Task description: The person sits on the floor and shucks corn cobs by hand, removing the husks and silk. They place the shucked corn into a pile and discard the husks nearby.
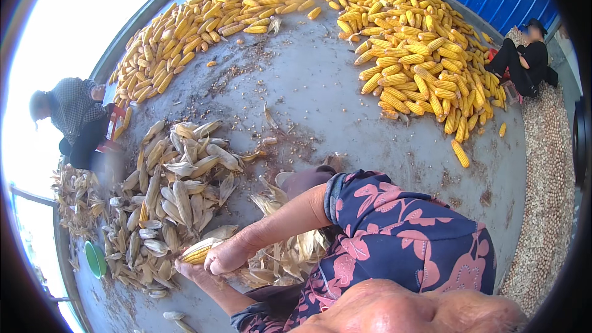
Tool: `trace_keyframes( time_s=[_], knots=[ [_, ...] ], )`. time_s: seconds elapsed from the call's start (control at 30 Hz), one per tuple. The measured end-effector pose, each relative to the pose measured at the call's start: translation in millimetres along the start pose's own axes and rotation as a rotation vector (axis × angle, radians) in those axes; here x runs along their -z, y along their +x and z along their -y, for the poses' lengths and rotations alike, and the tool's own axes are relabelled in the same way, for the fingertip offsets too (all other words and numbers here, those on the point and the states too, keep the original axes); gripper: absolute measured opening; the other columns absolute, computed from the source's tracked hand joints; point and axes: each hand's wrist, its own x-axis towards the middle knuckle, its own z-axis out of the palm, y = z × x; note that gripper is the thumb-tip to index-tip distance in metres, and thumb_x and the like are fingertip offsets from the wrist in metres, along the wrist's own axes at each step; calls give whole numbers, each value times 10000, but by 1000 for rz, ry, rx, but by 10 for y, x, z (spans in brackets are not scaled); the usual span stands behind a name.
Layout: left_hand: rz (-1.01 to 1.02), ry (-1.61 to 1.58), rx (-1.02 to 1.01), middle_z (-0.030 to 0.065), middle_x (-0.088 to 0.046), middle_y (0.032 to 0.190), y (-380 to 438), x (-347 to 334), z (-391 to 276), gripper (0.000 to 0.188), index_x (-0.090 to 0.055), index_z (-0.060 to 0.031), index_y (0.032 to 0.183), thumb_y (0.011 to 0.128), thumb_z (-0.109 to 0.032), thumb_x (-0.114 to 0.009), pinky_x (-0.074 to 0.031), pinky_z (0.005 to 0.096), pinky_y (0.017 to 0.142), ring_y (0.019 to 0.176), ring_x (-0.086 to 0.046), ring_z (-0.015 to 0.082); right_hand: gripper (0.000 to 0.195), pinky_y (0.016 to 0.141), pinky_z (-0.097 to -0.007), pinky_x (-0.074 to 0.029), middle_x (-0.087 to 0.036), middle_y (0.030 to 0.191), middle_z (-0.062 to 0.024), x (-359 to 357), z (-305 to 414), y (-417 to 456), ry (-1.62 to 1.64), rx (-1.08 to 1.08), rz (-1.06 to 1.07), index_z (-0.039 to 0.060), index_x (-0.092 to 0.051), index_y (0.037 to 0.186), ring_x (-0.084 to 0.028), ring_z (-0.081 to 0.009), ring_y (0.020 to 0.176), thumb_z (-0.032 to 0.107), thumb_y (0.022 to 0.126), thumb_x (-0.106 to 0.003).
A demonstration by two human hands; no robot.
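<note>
A partly husked ear of corn (196, 255) is held low in front of me, its yellow kernels bare on one side and pale husk along the top. My left hand (190, 270) supports it from below at its outer end. Fingers curled, my right hand (227, 256) grips its nearer end; what the fingers pinch is hidden. Just beyond the hands lies a heap of corn ears in dry husks (182, 199). Loose stripped husks (289, 259) are piled beneath my right forearm and beside my legs.
Husked yellow corn ears (416, 60) form a large curved heap across the far floor. A green basin (95, 260) stands left of the husk heap. People sit at the left (76, 115) and right (527, 60). Small pale pieces (543, 185) line the right edge.
</note>
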Motion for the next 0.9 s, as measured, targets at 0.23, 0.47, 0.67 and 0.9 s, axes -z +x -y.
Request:
trace_keyframes(
  time_s=[0.23, 0.47, 0.67, 0.9],
  knots=[
    [5, 176, -268, 134, -679, 1023, 9, -290, -121, 461, -644, -25, 1072, 964, -427, -444, -550, 455, 845, 931, -663, 311, 254, 739, -395, -575, -758, 941, -117, -225, -284, -97, -1611, -166, -44, 63, -778, 987, -736, -268, 897, 195, 786, -697],
    [170, 998, -1304, 166, -673, 842, -556, -422, 66, 421, -644, 25, 968, 1068, -316, -417, -521, 410, 693, 762, -645, 307, 496, 930, -434, -536, -738, 1078, -186, -221, -58, -215, -1413, -208, 244, -9, -728, 1129, -696, -344, 1050, 429, 910, -650],
    [213, 804, -1052, 135, -661, 881, -1108, -705, 185, 435, -656, 20, 973, 1059, -327, -409, -521, 405, 754, 801, -620, 270, 430, 973, -446, -521, -637, 1200, -258, 22, 152, -114, -985, -78, -539, -56, -600, 1210, -643, -375, 1142, 179, 860, -680],
    [298, 470, -928, 107, -655, 927, -1512, -786, 78, 459, -660, 3, 954, 974, -340, -356, -531, 400, 835, 887, -626, 244, 637, 1042, -429, -479, -533, 1339, -269, -15, 25, -9, -1021, -117, -702, -84, -441, 1356, -581, -380, 1236, 134, 807, -679]
  ],
)
